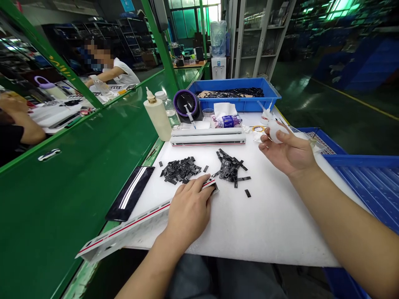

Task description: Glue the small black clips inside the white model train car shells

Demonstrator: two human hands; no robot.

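- Across the white desk [268,224], the left hand [190,207] curls over a long white strip [137,222] with a red line.
- Beside two piles of black pieces [181,169], the raised right hand [289,151] grips a small white bottle [277,131], fingers half curled.

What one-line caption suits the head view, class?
At a white bench, the left hand holds a red-striped channel near black pieces; the right hand holds a white bottle.

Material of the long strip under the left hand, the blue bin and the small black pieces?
The long strip: probably painted metal, possibly plastic; thin, angled pale walls. The blue bin: likely moulded plastic; smooth, semi-glossy, evenly coloured. The small black pieces: plastic or coated metal; flat, faint sheen.
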